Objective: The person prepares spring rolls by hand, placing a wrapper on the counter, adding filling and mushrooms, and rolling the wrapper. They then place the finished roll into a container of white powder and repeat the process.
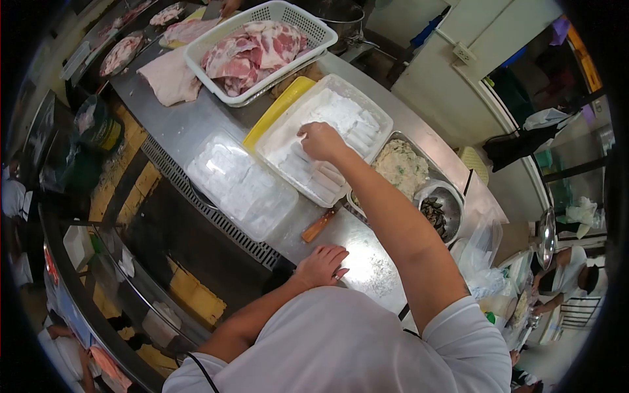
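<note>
My right hand [321, 141] is over a white plastic tray [270, 149] of white powder, its fingers curled together. Whatever they may hold is hidden or too small to make out. Along the tray's right and near sides lie several pale, powder-coated rolls [362, 135]. At the table's near edge my left hand [321, 265] rests with its fingers lying out on the metal, holding nothing. Just beyond it is a wooden-handled tool [318, 225], whose far end reaches under or beside the tray. A translucent lidded container [241, 187] with pale contents stands left of the tray.
Raw meat [255, 52] fills a white basket [196, 62] at the back, beside a slab of meat with skin [171, 77]. A pan of pale, green-flecked mixture [400, 167] and a metal bowl [452, 196] with dark pieces stand right. A yellow lid or board [278, 111] lies behind the tray.
</note>
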The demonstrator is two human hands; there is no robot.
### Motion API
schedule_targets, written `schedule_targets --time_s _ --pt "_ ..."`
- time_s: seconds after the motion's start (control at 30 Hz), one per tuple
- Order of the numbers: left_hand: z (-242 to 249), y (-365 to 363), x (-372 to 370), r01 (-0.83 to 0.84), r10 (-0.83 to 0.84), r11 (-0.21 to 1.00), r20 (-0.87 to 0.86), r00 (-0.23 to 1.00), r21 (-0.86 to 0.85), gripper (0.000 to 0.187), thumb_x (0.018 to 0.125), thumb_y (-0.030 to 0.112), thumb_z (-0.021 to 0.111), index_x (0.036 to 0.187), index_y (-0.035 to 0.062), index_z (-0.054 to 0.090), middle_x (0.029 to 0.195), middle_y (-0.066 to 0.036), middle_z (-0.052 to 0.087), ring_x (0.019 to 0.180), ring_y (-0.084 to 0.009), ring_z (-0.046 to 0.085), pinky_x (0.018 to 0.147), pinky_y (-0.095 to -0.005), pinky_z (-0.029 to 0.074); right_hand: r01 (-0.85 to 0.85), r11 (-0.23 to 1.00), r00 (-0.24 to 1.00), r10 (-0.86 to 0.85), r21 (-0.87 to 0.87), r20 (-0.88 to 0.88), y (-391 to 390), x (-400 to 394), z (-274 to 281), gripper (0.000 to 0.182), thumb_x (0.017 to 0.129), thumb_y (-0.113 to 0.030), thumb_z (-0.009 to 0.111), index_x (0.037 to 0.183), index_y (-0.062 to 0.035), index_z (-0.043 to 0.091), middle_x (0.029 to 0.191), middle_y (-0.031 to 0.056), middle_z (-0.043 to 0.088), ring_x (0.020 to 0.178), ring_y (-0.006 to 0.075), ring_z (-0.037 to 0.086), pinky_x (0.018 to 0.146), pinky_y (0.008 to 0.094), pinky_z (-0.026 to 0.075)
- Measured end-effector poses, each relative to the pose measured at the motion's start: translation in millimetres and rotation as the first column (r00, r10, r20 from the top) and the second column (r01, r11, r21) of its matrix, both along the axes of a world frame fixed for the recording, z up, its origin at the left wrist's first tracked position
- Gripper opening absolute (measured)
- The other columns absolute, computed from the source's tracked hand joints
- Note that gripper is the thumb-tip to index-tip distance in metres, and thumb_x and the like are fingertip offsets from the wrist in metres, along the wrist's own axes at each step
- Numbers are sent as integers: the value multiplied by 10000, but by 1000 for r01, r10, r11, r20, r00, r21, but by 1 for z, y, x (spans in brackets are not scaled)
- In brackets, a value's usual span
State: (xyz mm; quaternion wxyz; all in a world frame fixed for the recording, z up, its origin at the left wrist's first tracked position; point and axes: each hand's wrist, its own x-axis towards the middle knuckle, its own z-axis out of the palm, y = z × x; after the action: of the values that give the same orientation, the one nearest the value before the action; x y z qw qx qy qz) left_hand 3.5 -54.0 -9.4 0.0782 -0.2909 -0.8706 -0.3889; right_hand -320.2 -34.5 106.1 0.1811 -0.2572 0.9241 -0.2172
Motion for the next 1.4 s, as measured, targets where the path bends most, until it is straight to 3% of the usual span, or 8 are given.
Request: schedule_targets --time_s 0.3,0.6,0.8,0.97,1.07,1.2,1.3,1.4 --pt "4 0 0 2 -2 1000 32 999 -11 452 1032 337 694 1360 28 663 1373 -139 681 1278 -310 630 1141 -475 459 -218 957 973 228 194 -30 2 9 -11 491 912 -89 674 1373 -210 792 1337 173 769 1242 355 728 1078 457 580" --pt "11 0 1 16 -14 1000 102 995 -24 481 985 309 734 1367 26 660 1386 -153 674 1282 -368 614 1131 -511 446 193 897 961 -254 -399 -107 74 107 41 325 969 -179 707 1236 -24 807 1145 253 770 1094 421 732 975 489 578" --pt "9 2 1 43 -37 997 90 995 -64 505 968 308 748 1385 41 650 1412 -138 656 1340 -352 581 1156 -524 410 455 853 885 -464 -254 27 195 283 4 227 978 -222 740 1072 -32 821 937 221 722 854 407 716 807 470 573" --pt "17 26 -1 185 -181 980 65 981 -73 501 964 250 748 1383 5 623 1430 -167 630 1332 -385 565 1174 -543 392 826 475 546 -808 -305 221 246 407 -26 104 938 -110 771 985 -22 800 1025 166 743 906 388 694 871 455 584" --pt "18 51 2 316 -315 947 36 949 -56 497 959 241 754 1371 -4 624 1428 -172 625 1336 -387 561 1187 -553 384 829 515 466 -852 -217 -239 275 452 -33 173 900 -87 753 1048 -33 824 1110 179 737 1041 375 691 921 476 587" --pt "21 64 4 394 -390 916 65 919 -77 491 954 230 760 1362 -7 625 1423 -178 622 1348 -392 557 1211 -563 371 907 352 173 -812 -232 -557 309 479 -23 155 887 -92 768 1013 -25 827 1097 188 733 1069 400 670 975 500 556" --pt "16 63 4 380 -378 922 44 925 -73 481 950 217 762 1356 -5 630 1418 -180 625 1357 -394 556 1223 -567 366 961 182 21 -796 -206 -605 335 486 -18 151 876 -85 780 1016 -36 808 1091 185 741 1037 422 665 964 504 549" --pt "18 64 6 372 -371 925 28 928 -72 471 949 208 761 1349 -7 635 1406 -180 632 1356 -398 558 1223 -566 373 982 181 184 -888 49 -422 372 499 -36 297 872 -84 773 1165 -35 769 1096 189 736 996 420 668 949 511 547"
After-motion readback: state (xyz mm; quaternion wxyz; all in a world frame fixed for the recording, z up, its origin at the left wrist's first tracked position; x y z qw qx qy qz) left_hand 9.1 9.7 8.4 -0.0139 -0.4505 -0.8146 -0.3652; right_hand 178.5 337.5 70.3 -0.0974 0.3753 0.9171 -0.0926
